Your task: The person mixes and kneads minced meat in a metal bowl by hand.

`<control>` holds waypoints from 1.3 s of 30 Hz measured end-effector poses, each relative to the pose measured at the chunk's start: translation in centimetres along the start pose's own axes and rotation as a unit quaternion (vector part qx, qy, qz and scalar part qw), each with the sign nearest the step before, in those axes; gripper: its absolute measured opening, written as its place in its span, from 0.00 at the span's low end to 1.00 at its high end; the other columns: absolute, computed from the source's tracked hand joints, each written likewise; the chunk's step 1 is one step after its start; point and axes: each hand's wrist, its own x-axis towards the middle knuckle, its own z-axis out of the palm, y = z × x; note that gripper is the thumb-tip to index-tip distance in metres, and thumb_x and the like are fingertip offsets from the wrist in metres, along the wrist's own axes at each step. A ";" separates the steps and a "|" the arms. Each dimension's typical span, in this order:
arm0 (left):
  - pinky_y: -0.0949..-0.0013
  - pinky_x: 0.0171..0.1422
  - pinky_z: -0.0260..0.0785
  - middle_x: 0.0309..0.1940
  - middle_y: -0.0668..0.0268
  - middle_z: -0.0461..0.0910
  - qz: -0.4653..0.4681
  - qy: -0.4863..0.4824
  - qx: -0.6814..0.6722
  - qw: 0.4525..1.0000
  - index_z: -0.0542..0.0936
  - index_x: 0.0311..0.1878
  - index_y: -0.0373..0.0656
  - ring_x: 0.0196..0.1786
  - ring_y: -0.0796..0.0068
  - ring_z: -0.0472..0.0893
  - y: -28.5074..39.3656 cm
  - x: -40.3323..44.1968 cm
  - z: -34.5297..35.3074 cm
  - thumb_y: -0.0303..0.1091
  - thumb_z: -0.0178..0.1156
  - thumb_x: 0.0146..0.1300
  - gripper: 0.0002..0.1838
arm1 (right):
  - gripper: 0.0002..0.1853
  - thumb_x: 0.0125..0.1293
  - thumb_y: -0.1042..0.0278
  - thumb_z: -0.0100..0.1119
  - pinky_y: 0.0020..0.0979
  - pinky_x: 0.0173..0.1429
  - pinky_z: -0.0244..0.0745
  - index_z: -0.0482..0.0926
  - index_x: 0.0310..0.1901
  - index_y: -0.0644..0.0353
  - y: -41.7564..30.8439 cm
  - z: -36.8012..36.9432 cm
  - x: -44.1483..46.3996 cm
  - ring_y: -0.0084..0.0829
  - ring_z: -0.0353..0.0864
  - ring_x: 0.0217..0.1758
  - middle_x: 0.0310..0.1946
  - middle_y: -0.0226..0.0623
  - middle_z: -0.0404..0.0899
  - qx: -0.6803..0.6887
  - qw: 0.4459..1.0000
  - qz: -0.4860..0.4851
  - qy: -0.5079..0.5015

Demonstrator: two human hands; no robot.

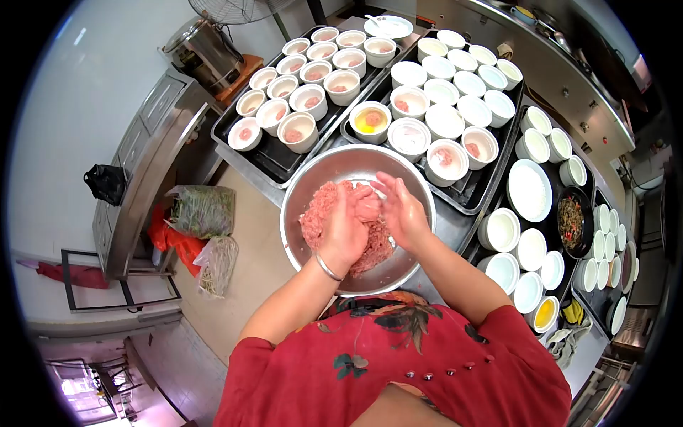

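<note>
A wide steel bowl (298,188) holds a mound of pink minced meat (321,209). Over the mound, my left hand (344,231) is cupped around a small lump of meat (367,207), palm facing inward. My right hand (403,212) is beside it at the right, its fingers apart and extended, with no meat visible in its palm. White ramekins stand just beyond the bowl; one (370,122) contains yellow egg and a meat lump, and another (447,162) contains a meat lump.
Black trays (284,158) carry many white ramekins, several with meat. At the right are more ramekins, a white bowl (529,190), a dark bowl of chopped food (571,221) and a cloth (567,347). Bagged vegetables (203,211) lie at the left, near a steel pot (203,53).
</note>
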 end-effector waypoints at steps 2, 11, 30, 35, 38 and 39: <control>0.70 0.56 0.56 0.44 0.62 0.69 0.098 -0.105 0.274 0.951 0.64 0.52 0.35 0.46 0.72 0.68 -0.4 -0.5 0.6 0.53 0.35 0.63 0.29 | 0.16 0.63 0.60 0.41 0.35 0.53 0.63 0.70 0.43 0.64 0.3 0.2 0.0 0.29 0.69 0.47 0.42 0.37 0.71 0.027 0.996 0.085 0.013; 0.62 0.60 0.55 0.50 0.59 0.67 -0.096 -0.063 -0.091 0.989 0.63 0.52 0.36 0.54 0.63 0.66 0.4 -1.0 0.9 0.52 0.35 0.63 0.28 | 0.14 0.61 0.63 0.44 0.33 0.54 0.60 0.69 0.43 0.65 1.6 -1.0 -0.9 0.37 0.68 0.48 0.41 0.40 0.71 -0.673 0.633 -0.318 -0.211; 0.55 0.52 0.58 0.38 0.63 0.72 0.459 -0.380 0.760 0.258 0.73 0.35 0.40 0.45 0.65 0.71 5.0 -16.7 16.5 0.32 0.54 0.49 0.10 | 0.14 0.52 0.71 0.45 0.40 0.45 0.69 0.74 0.41 0.56 -16.8 -8.4 15.6 0.45 0.74 0.41 0.41 0.50 0.71 -0.888 0.393 -0.212 0.112; 0.58 0.50 0.60 0.37 0.63 0.73 0.447 -0.374 0.767 0.268 0.74 0.35 0.39 0.43 0.66 0.72 5.6 -17.4 14.9 0.31 0.54 0.49 0.09 | 0.16 0.51 0.68 0.48 0.40 0.45 0.70 0.74 0.43 0.52 -14.9 -4.1 13.0 0.43 0.74 0.42 0.49 0.43 0.67 -0.921 0.301 -0.231 0.086; 0.60 0.49 0.61 0.36 0.63 0.73 0.450 -0.372 0.764 0.275 0.74 0.35 0.39 0.42 0.66 0.73 6.2 -17.6 14.0 0.30 0.54 0.49 0.09 | 0.15 0.51 0.66 0.50 0.38 0.46 0.69 0.74 0.43 0.54 -12.6 -1.1 10.7 0.41 0.74 0.42 0.47 0.43 0.70 -0.874 0.399 -0.276 -0.016; 0.60 0.48 0.62 0.36 0.62 0.74 0.451 -0.372 0.763 0.277 0.74 0.35 0.39 0.42 0.66 0.73 6.5 -17.5 13.8 0.30 0.54 0.49 0.09 | 0.15 0.52 0.65 0.51 0.37 0.46 0.69 0.74 0.42 0.55 -11.3 0.9 9.2 0.41 0.74 0.43 0.45 0.43 0.71 -0.859 0.456 -0.222 -0.069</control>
